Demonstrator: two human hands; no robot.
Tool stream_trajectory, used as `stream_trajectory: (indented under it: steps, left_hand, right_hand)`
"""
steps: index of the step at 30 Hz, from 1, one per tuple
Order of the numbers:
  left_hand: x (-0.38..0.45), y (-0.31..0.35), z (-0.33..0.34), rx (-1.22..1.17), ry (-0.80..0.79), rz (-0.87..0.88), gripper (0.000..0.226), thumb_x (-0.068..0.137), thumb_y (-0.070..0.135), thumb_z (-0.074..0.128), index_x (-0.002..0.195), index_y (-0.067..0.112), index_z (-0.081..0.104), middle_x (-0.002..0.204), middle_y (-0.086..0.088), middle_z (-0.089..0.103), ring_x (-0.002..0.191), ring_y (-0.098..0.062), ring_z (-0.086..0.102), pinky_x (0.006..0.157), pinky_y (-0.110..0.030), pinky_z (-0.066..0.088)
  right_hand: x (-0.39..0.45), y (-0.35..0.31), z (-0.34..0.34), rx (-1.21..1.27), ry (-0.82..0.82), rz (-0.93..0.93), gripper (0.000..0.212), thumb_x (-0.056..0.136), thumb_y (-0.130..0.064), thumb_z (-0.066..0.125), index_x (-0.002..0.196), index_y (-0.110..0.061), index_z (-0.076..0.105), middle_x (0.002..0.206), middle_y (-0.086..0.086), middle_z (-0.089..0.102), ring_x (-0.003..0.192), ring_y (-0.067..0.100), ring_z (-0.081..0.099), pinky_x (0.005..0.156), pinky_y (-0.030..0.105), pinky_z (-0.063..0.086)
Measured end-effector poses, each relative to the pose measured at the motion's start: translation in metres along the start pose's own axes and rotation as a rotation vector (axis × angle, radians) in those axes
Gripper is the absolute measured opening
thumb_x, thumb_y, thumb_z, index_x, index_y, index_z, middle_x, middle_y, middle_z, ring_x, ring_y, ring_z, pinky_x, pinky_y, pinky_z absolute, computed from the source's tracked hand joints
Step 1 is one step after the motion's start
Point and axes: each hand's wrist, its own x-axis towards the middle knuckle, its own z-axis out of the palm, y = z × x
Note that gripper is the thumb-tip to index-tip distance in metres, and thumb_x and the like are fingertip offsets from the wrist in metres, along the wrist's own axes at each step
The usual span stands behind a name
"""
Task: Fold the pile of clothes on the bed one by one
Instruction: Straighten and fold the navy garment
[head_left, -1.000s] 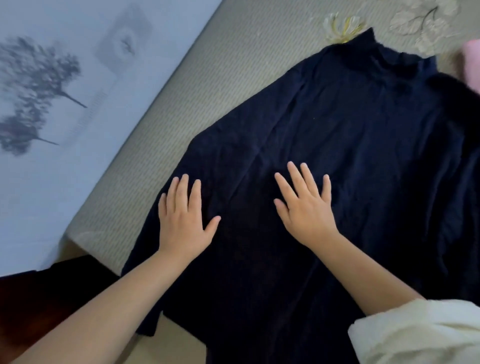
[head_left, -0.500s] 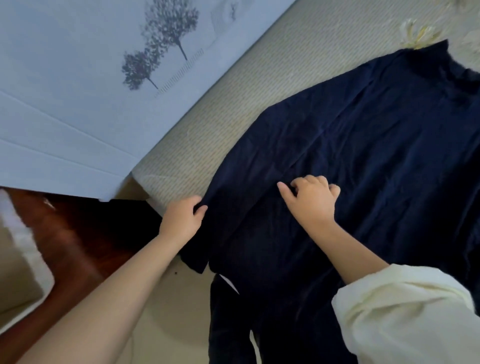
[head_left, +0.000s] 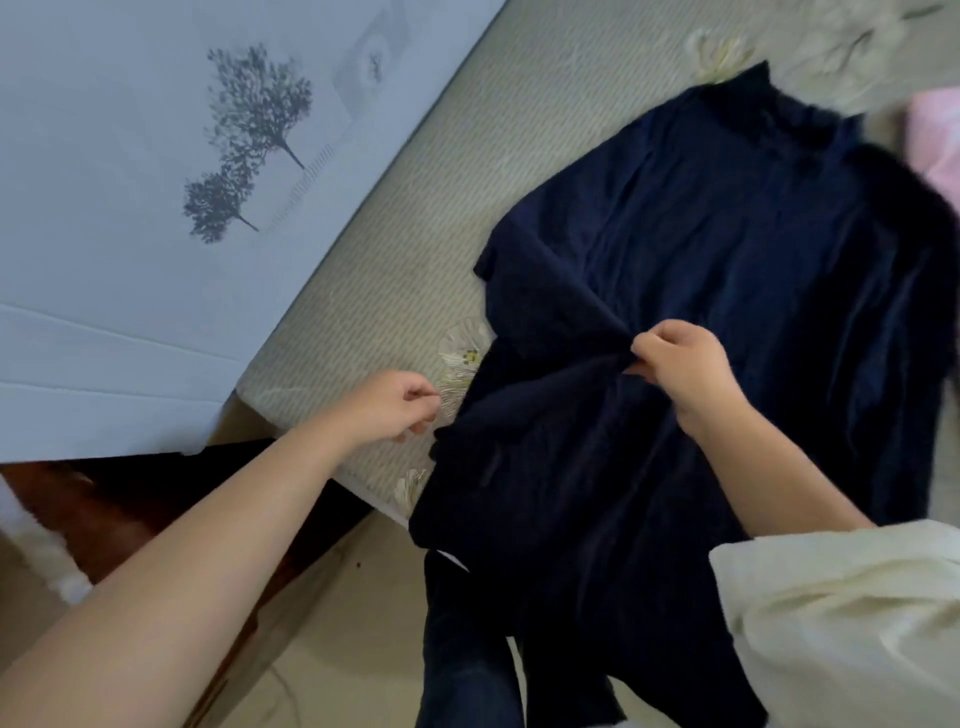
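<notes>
A dark navy high-neck top (head_left: 727, 249) lies spread on the bed (head_left: 441, 182), collar at the far end, hem hanging over the near edge. My right hand (head_left: 685, 369) pinches a fold of the fabric near the middle of the top and lifts it slightly, so the left side bunches toward the centre. My left hand (head_left: 387, 405) hovers over the bedcover just left of the garment, fingers curled, holding nothing.
A pale panel printed with grey trees (head_left: 156, 208) stands along the bed's left side. A pink cloth (head_left: 935, 140) lies at the far right edge. Dark floor (head_left: 104, 509) shows below the bed's near corner. A cream sleeve (head_left: 857, 613) covers my right forearm.
Both hands first lay flat on the top. My left hand then gripped its left edge and has now let go. My right hand has curled and pinched up a fold, pulling the left side inward.
</notes>
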Motion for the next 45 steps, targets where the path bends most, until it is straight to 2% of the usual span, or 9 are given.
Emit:
stream_trajectory:
  steps: [8, 11, 17, 21, 27, 33, 38, 41, 45]
  left_hand:
    - [0.075, 0.123, 0.026, 0.375, 0.556, 0.492, 0.023, 0.093, 0.01, 0.043, 0.104, 0.005, 0.062, 0.098, -0.009, 0.064, 0.088, -0.024, 0.057, 0.068, -0.027, 0.036]
    - [0.108, 0.157, 0.029, 0.504, 0.532, 0.641, 0.03, 0.092, 0.002, 0.038, 0.113, 0.003, 0.061, 0.107, -0.013, 0.065, 0.099, -0.028, 0.057, 0.074, -0.032, 0.042]
    - [0.171, 0.19, 0.019, 0.989, 0.346, 0.737, 0.039, 0.087, -0.005, 0.039, 0.12, 0.005, 0.057, 0.13, -0.015, 0.052, 0.124, -0.03, 0.039, 0.098, -0.043, 0.036]
    - [0.192, 0.198, 0.016, 1.526, 0.144, 0.757, 0.047, 0.091, 0.008, 0.041, 0.136, 0.021, 0.039, 0.152, -0.001, 0.021, 0.141, -0.023, 0.008, 0.109, -0.037, 0.019]
    - [0.194, 0.208, -0.016, 1.828, 0.146, 0.724, 0.03, 0.09, 0.025, 0.038, 0.115, 0.022, 0.055, 0.116, 0.007, 0.054, 0.12, -0.019, 0.036, 0.099, -0.034, 0.026]
    - [0.201, 0.234, -0.045, 1.029, 0.397, 0.727, 0.042, 0.081, 0.018, 0.029, 0.088, -0.005, 0.064, 0.092, -0.02, 0.063, 0.091, -0.036, 0.051, 0.072, -0.038, 0.035]
    - [0.193, 0.259, -0.05, 0.349, -0.054, 0.683, 0.031, 0.077, 0.013, 0.037, 0.078, 0.001, 0.066, 0.069, -0.013, 0.052, 0.07, -0.014, 0.045, 0.066, -0.023, 0.035]
    - [0.209, 0.261, -0.051, 0.641, -0.15, 0.662, 0.025, 0.082, 0.019, 0.035, 0.062, 0.007, 0.045, 0.064, -0.003, 0.043, 0.074, -0.017, 0.04, 0.07, -0.028, 0.027]
    - [0.226, 0.257, -0.075, 1.224, 0.244, 0.577, 0.017, 0.092, 0.02, 0.033, 0.076, 0.022, 0.039, 0.08, 0.001, 0.051, 0.097, -0.021, 0.045, 0.079, -0.032, 0.027]
  right_hand:
    - [0.027, 0.048, -0.08, -0.073, 0.174, 0.135, 0.013, 0.092, -0.022, 0.051, 0.086, -0.011, 0.055, 0.093, 0.016, 0.064, 0.071, 0.02, 0.064, 0.066, 0.028, 0.048]
    - [0.016, 0.071, -0.051, -0.269, 0.068, 0.212, 0.051, 0.085, -0.044, 0.057, 0.12, -0.006, 0.052, 0.106, 0.007, 0.063, 0.105, 0.025, 0.057, 0.09, 0.031, 0.041]
    - [0.017, 0.066, 0.004, -0.32, 0.295, 0.258, 0.058, 0.08, -0.065, 0.048, 0.103, -0.013, 0.057, 0.102, 0.0, 0.059, 0.1, 0.022, 0.054, 0.086, 0.037, 0.03]
    - [0.029, 0.051, 0.017, -0.228, 0.332, 0.262, 0.029, 0.087, -0.043, 0.051, 0.076, -0.015, 0.048, 0.089, -0.001, 0.052, 0.09, 0.021, 0.051, 0.082, 0.035, 0.029]
    - [0.018, 0.051, -0.043, 0.026, 0.314, 0.198, 0.019, 0.084, -0.023, 0.054, 0.07, -0.011, 0.051, 0.061, -0.001, 0.05, 0.064, 0.017, 0.048, 0.078, 0.033, 0.032]
    - [0.042, 0.03, -0.131, -0.184, 0.143, 0.242, 0.014, 0.084, -0.021, 0.06, 0.072, -0.014, 0.06, 0.076, 0.005, 0.063, 0.088, 0.03, 0.06, 0.09, 0.04, 0.043]
    - [0.067, 0.017, -0.176, -0.696, 0.081, 0.19, 0.01, 0.084, -0.023, 0.058, 0.092, -0.027, 0.061, 0.088, -0.004, 0.056, 0.101, 0.023, 0.055, 0.088, 0.033, 0.038]
    - [0.075, 0.021, -0.184, -0.749, 0.054, 0.147, 0.015, 0.088, -0.021, 0.055, 0.098, -0.015, 0.064, 0.092, 0.003, 0.06, 0.1, 0.025, 0.056, 0.084, 0.03, 0.042]
    - [0.075, 0.016, -0.187, -0.515, 0.184, -0.126, 0.008, 0.089, -0.009, 0.056, 0.089, -0.009, 0.063, 0.075, 0.005, 0.059, 0.073, 0.02, 0.054, 0.061, 0.02, 0.033]
